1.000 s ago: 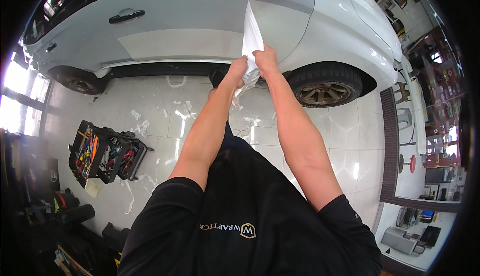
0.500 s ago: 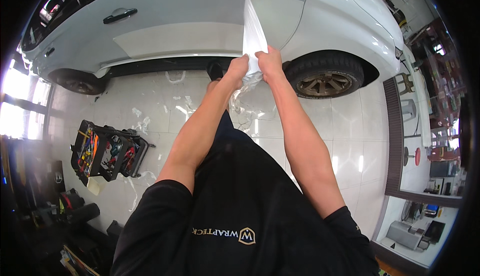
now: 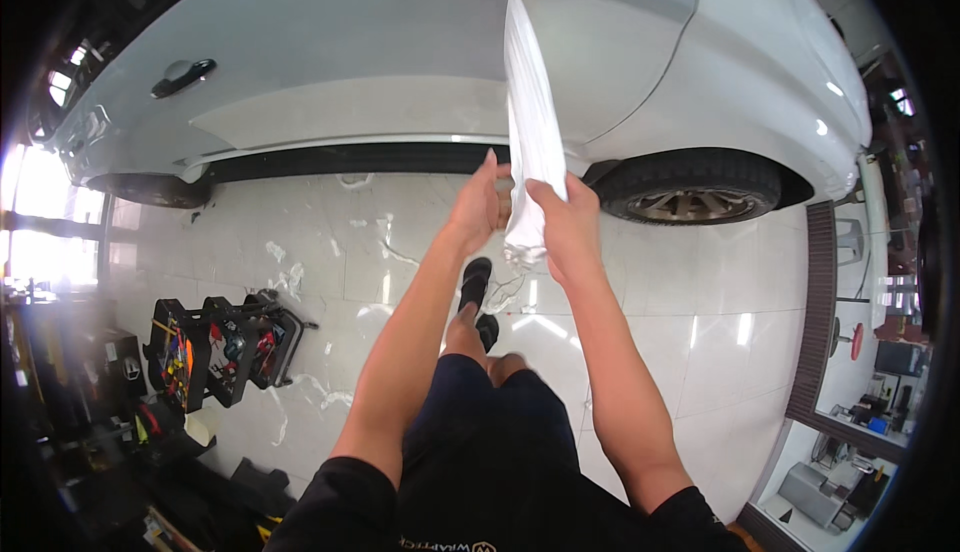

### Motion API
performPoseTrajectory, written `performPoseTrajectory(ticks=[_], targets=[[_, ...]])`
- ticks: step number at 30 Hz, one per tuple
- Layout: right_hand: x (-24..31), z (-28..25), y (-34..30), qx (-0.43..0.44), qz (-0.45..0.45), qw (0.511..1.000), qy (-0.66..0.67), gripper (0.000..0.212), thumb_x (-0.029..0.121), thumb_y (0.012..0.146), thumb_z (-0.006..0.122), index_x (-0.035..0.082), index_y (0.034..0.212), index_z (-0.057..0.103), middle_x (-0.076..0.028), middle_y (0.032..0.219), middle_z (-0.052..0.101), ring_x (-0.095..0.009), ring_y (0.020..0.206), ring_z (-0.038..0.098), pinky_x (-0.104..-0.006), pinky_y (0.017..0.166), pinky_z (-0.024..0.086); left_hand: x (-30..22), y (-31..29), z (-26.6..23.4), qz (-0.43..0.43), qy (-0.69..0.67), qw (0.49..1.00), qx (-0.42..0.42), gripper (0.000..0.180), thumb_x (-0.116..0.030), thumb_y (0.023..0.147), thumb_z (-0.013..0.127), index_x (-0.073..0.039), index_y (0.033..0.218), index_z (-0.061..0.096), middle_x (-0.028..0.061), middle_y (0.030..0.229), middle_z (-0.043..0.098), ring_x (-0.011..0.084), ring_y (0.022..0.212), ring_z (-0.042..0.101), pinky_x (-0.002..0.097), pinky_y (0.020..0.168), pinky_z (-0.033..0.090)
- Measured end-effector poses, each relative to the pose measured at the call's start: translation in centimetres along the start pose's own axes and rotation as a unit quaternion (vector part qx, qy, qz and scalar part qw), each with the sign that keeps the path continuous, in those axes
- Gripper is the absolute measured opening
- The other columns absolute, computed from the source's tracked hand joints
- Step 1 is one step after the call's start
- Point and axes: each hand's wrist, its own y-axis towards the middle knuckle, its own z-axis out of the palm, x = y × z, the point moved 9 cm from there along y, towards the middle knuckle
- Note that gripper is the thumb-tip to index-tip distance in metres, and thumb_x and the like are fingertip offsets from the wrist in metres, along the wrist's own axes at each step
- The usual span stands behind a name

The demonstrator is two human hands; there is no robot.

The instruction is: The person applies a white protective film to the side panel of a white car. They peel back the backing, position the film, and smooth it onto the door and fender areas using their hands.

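Observation:
A strip of white film (image 3: 533, 102) stretches from a narrow point high on the pale grey car door (image 3: 390, 37) down to a bunched, crumpled end. My right hand (image 3: 572, 227) is closed round the gathered film near that lower end, its thumb lying across the front. Just left of the film is my left hand (image 3: 478, 207), fingers apart and thumb up. Its fingertips reach to the film's edge, and I cannot tell whether they touch it. A paler panel (image 3: 300, 112) with a slanted left end runs along the lower door.
The front wheel (image 3: 690, 187) is right of my hands; a black door handle (image 3: 184, 79) is far left. A black tool cart (image 3: 225, 347) stands on the tiled floor at left. White film scraps (image 3: 290, 280) lie near it. Shelves with equipment (image 3: 820, 492) line the right side.
My left hand has let go of the film and opened beside it. My right hand still grips it, now lower in view. The film shows longer, and my viewpoint has shifted.

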Motion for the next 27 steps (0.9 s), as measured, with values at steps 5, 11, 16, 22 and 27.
performPoseTrajectory(ticks=[5,11,16,22,27], targets=[[-2.5,-1.6,-0.6,-0.015,0.010,0.999,-0.042,0.022,0.011,0.092,0.061,-0.007,0.104,0.065,-0.003,0.082,0.062,-0.009,0.075,0.053,-0.0285,0.066,0.046,-15.1,0.3,-1.9,0.394,0.528,0.657,-0.366,0.055,-0.025,0.098,0.056,0.001,0.144,0.040,0.0280,0.137,0.049,0.0392,0.124,0.053,0.0473,0.102,0.042],[-4.3,-3.1,0.2,0.061,0.020,0.998,0.027,0.026,0.004,0.094,0.059,-0.007,0.117,0.061,-0.004,0.093,0.064,-0.008,0.084,0.056,-0.0262,0.075,0.049,-26.6,4.2,6.4,0.465,0.716,0.219,-0.472,0.071,-0.040,0.098,0.055,-0.004,0.153,0.029,0.0224,0.158,0.029,0.0329,0.148,0.025,0.0429,0.120,0.019],[-3.9,-4.5,1.7,0.089,0.011,0.996,0.007,0.021,0.002,0.094,0.057,-0.006,0.113,0.062,-0.003,0.088,0.063,-0.005,0.074,0.054,-0.0219,0.064,0.044,-25.0,7.9,4.2,0.543,0.657,0.297,-0.431,0.067,-0.028,0.100,0.049,0.003,0.153,0.024,0.0265,0.161,0.015,0.0439,0.149,0.017,0.0561,0.119,0.015],[-4.7,-6.0,3.9,0.120,0.011,0.993,0.013,0.021,0.006,0.095,0.059,-0.005,0.113,0.063,-0.002,0.087,0.064,-0.007,0.079,0.054,-0.0254,0.069,0.047,-21.6,7.8,2.8,0.489,0.636,0.396,-0.447,0.067,-0.033,0.101,0.045,0.002,0.154,0.023,0.0242,0.161,0.019,0.0423,0.149,0.018,0.0548,0.120,0.014],[-5.2,-5.5,5.3,0.140,-0.024,0.989,-0.029,0.016,0.009,0.095,0.059,-0.003,0.103,0.063,-0.001,0.077,0.059,-0.007,0.070,0.052,-0.0266,0.059,0.044,-18.3,6.1,5.4,0.352,0.341,0.801,-0.344,0.076,-0.042,0.099,0.049,0.008,0.151,0.025,0.0302,0.152,0.036,0.0435,0.143,0.032,0.0438,0.118,0.026]])
